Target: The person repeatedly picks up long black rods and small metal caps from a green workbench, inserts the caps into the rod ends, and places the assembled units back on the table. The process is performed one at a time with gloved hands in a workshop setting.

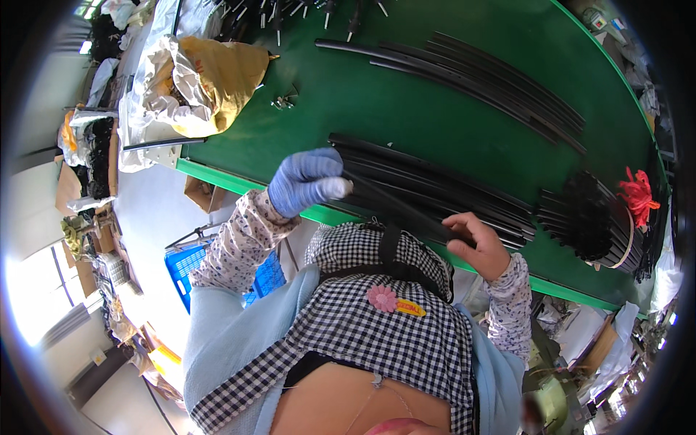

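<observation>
A dark tube (397, 208) slants in front of me at the near edge of the green table. Around its left end are the fingers of my left hand (310, 181), closed in a blue-grey knitted glove. My bare right hand (478, 245) curls at the tube's other end, thumb bent toward the fingers; its fingertips are partly hidden. Just beyond both hands lies a row of long black tubes (435, 177), side by side. Farther back rests a second, looser group of black tubes (493, 83).
A yellow and white sack (225, 83) stands at the table's left corner, beside small metal parts (285, 99). Black rods with pale tips (330, 14) lie at the far edge. On the right are a tied black bundle (594, 225) and red string (639, 197). A blue crate (185, 270) sits below the table.
</observation>
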### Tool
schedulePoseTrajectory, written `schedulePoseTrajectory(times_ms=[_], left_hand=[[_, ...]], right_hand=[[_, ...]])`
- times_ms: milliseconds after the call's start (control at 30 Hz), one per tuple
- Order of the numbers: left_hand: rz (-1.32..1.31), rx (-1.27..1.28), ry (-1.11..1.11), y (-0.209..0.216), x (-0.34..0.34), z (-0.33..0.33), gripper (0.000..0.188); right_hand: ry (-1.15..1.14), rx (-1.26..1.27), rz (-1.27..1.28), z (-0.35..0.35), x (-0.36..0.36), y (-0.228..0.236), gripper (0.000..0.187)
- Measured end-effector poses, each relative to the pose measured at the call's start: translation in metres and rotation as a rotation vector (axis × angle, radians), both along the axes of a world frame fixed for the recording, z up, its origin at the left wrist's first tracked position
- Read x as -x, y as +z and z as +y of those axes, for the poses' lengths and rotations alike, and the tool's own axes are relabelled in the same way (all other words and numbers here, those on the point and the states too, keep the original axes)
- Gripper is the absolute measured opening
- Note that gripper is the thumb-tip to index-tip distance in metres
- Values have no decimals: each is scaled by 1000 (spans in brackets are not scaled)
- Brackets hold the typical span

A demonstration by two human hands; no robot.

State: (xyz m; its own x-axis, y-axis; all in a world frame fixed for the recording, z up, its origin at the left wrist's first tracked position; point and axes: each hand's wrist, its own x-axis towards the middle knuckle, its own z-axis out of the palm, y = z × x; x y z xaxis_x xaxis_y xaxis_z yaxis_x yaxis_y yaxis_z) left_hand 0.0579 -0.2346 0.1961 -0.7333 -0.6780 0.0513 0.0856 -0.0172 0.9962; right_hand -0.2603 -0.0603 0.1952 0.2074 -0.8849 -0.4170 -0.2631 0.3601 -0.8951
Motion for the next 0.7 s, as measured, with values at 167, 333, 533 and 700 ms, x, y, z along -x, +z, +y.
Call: schedulePoseTrajectory(times_ms=[167, 333, 533, 700], left_hand=[[-265, -126, 713, -60, -41, -60, 25], [-1168, 545, 735, -137, -78, -127, 40], [-788, -350, 789, -148, -81, -145, 28], [212, -1196, 394, -135, -72, -117, 20]], right_hand=[[-117, 416, 569, -4, -2, -27, 37], [-129, 569, 707, -13, -35, -59, 37], [-114, 716, 758, -21, -62, -91, 40], [-69, 826, 678, -22, -61, -97, 40]])
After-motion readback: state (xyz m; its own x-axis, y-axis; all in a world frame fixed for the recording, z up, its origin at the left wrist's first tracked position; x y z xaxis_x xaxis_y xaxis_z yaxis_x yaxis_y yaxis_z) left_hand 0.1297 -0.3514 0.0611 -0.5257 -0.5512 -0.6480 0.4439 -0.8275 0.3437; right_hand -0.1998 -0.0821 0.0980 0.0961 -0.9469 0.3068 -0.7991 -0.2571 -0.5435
